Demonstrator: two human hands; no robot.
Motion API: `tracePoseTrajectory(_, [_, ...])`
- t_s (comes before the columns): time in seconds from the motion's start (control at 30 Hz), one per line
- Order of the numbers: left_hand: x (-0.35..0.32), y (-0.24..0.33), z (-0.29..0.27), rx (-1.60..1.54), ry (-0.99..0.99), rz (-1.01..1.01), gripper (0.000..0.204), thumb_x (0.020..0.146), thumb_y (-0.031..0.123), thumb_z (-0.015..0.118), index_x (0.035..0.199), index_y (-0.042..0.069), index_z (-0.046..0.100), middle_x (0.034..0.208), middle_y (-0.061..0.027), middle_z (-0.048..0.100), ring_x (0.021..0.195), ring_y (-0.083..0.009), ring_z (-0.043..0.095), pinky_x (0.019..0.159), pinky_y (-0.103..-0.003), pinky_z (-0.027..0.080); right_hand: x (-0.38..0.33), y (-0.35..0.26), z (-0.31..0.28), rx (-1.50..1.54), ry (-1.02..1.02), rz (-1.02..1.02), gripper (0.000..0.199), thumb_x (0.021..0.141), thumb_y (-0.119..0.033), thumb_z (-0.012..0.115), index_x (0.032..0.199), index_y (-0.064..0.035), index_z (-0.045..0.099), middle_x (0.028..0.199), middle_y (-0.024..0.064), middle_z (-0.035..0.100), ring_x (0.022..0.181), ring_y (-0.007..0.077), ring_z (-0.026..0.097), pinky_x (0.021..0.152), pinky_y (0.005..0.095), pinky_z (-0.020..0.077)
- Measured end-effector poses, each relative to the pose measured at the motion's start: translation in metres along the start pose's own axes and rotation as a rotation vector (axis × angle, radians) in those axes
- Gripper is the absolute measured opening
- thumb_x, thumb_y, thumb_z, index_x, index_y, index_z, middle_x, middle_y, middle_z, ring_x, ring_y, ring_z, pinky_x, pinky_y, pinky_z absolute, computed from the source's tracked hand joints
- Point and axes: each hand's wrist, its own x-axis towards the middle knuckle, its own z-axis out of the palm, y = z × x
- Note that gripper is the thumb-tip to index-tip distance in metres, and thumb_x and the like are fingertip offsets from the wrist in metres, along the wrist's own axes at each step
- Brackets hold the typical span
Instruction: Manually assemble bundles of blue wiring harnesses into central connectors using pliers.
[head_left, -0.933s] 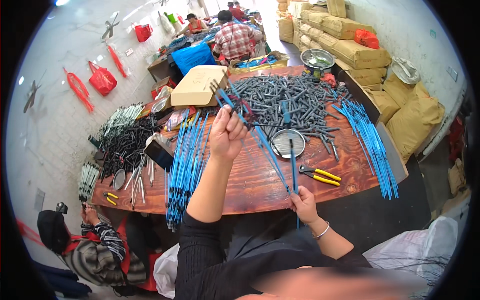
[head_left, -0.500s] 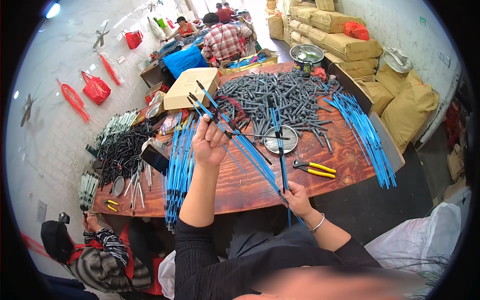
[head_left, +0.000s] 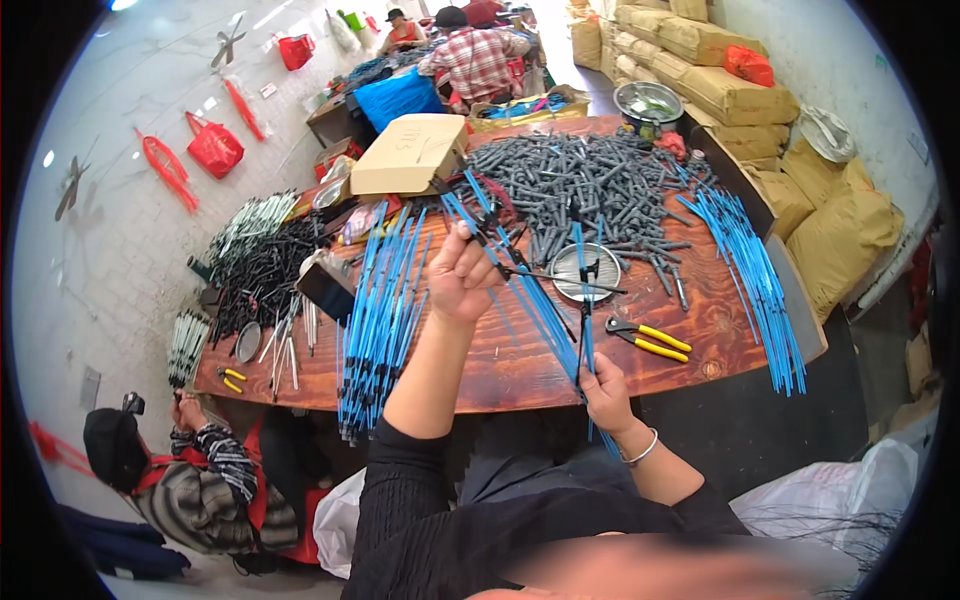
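My left hand [head_left: 462,275] is closed round the upper part of a bundle of thin blue rods [head_left: 545,315] with black fittings. My right hand [head_left: 606,396] pinches the lower end of the bundle, where the rods come together. The rods slant above the table, spread at the top, and a thin black rod crosses them sideways. Behind them lies a round metal dish [head_left: 603,288], partly covered by the rods. Near my right hand, yellow-handled pincers [head_left: 652,340] lie on the wooden table [head_left: 710,330].
Grey tubular pieces [head_left: 590,180] form a large heap at the back. More blue rods lie at left [head_left: 375,330] and right [head_left: 750,280]. A cardboard box [head_left: 405,165], a phone [head_left: 327,290] and black parts [head_left: 260,270] are farther left. A co-worker [head_left: 210,480] sits at lower left.
The view has shifted, so the table appears farther right. My left hand has moved slightly right over the table, tilting the rods' tops with it. Both hands keep their hold.
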Motion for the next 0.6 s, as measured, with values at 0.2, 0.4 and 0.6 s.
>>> tracePoseTrajectory(0.2, [-0.005,0.003,-0.015,-0.005,0.058,0.062,0.028,0.096,0.025,0.033,0.090,0.009,0.055,0.047,0.0067,0.032,0.039,-0.0047,0.028,0.038,-0.020,0.021,0.007,0.001,-0.002,-0.144,0.016,-0.033,0.016,0.086,-0.013,0.054,0.074,-0.0029,0.052,0.062,-0.0018,0.049,0.057,0.0047,0.042,0.051,0.0210,0.0342])
tracePoseTrajectory(0.4, [-0.007,0.030,-0.009,0.052,0.104,0.161,0.027,0.096,0.025,0.034,0.087,0.009,0.055,0.046,0.0070,0.032,0.038,-0.0041,0.028,0.038,-0.019,0.022,0.010,-0.003,-0.001,-0.331,-0.085,-0.063,0.018,0.085,-0.012,0.056,0.070,-0.0023,0.053,0.062,-0.0001,0.051,0.055,0.0066,0.044,0.049,0.0220,0.0354])
tracePoseTrajectory(0.6, [-0.013,0.029,-0.004,0.106,0.046,0.107,0.027,0.096,0.025,0.035,0.087,0.009,0.054,0.045,0.0073,0.032,0.037,-0.0034,0.028,0.037,-0.019,0.022,0.010,0.004,0.001,-0.050,-0.022,0.030,0.015,0.088,-0.017,0.052,0.083,-0.0029,0.053,0.063,-0.0013,0.050,0.052,0.0061,0.045,0.048,0.0209,0.0369])
